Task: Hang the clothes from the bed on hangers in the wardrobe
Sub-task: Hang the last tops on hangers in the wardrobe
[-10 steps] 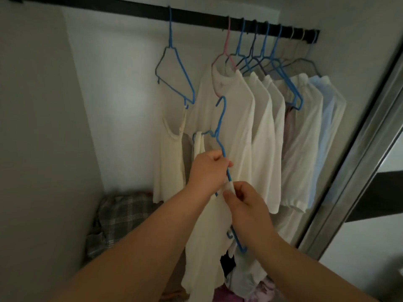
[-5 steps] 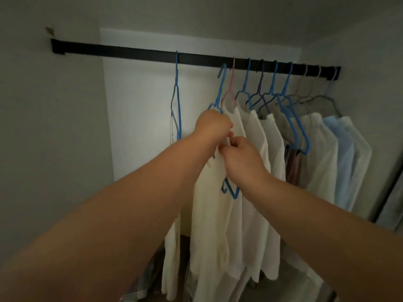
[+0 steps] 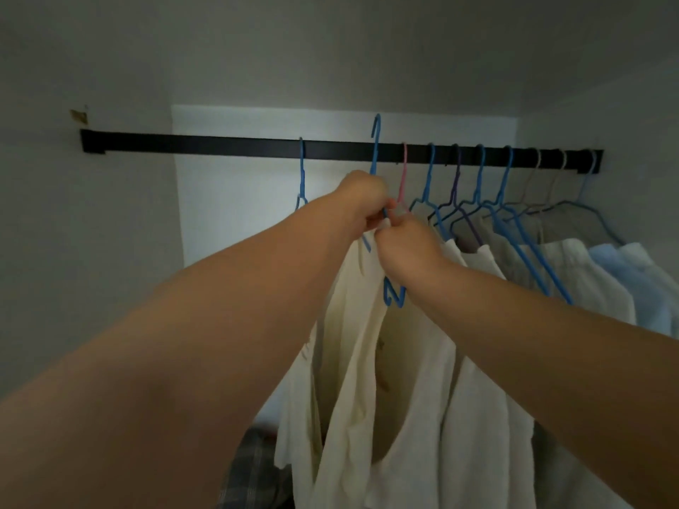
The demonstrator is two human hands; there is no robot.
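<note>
I've got both hands, left hand (image 3: 362, 200) and right hand (image 3: 408, 247), curled tight on the blue hanger (image 3: 375, 152), its hook above the black rail (image 3: 220, 146) to clear it, cream top (image 3: 352, 325) dangling.

Black rail (image 3: 220, 145) fixed across wardrobe, wall to wall. Hooked on it: lone blue hanger (image 3: 301, 170) left of centre, then pink hanger (image 3: 403, 174) and a packed row of blue, purple and pale hangers to the right, bearing white shirts (image 3: 573, 273).
</note>
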